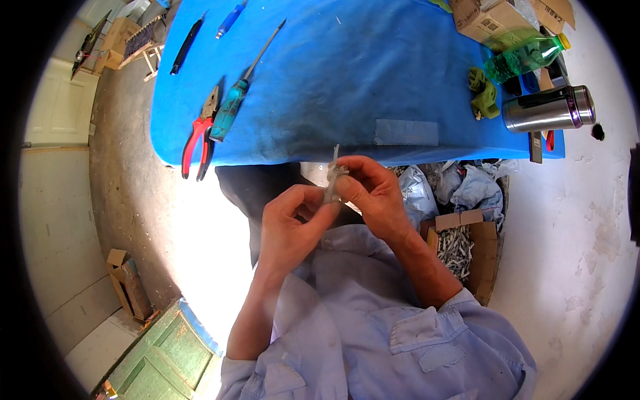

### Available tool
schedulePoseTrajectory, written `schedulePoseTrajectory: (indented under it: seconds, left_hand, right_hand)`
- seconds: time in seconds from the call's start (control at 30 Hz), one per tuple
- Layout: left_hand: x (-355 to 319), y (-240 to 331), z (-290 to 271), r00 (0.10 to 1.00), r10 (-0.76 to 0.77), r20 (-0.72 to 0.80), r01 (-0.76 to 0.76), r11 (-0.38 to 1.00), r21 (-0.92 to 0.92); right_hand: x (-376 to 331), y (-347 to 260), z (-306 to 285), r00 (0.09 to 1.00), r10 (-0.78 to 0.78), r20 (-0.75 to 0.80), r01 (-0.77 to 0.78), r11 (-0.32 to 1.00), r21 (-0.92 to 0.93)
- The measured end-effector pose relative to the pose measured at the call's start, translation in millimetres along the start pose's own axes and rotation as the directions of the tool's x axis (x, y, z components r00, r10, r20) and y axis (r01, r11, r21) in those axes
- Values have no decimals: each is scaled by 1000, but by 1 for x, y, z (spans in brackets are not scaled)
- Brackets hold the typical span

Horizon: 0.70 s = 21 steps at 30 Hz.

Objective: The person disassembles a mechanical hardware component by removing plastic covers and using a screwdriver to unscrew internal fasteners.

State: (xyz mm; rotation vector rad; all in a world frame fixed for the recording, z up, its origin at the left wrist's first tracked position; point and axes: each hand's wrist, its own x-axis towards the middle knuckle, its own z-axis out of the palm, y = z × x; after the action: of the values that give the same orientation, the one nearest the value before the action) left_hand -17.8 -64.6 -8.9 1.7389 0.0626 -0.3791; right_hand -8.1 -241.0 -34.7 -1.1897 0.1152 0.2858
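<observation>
Between my two hands, just in front of the table's near edge, is a small greyish-white part with a thin rod-like end pointing up. My left hand pinches its lower end between thumb and fingers. From the other side my right hand grips the upper portion, thumb pressed against it. My fingers cover much of the part, so its exact kind cannot be made out. On the blue-covered table, to the left, lie red-and-black pliers beside a screwdriver with a teal handle.
Farther back lie a black slim tool and a blue-handled tool. At right are a steel thermos, a green bottle, a green cloth and a cardboard box. Below, a carton of small metallic-looking pieces stands beside plastic bags.
</observation>
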Motion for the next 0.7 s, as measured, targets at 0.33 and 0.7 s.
schedulePoseTrajectory:
  seconds: [0.33, 0.7]
  left_hand:
    - [-9, 0, 1, 995, -76, 72, 88, 979, -186]
    - [-9, 2, -9, 989, -148, 15, 146, 948, -284]
  right_hand:
    - [4, 8, -13, 990, -35, 134, 19, 993, 118]
    - [1, 4, -19, 989, -28, 142, 13, 994, 109]
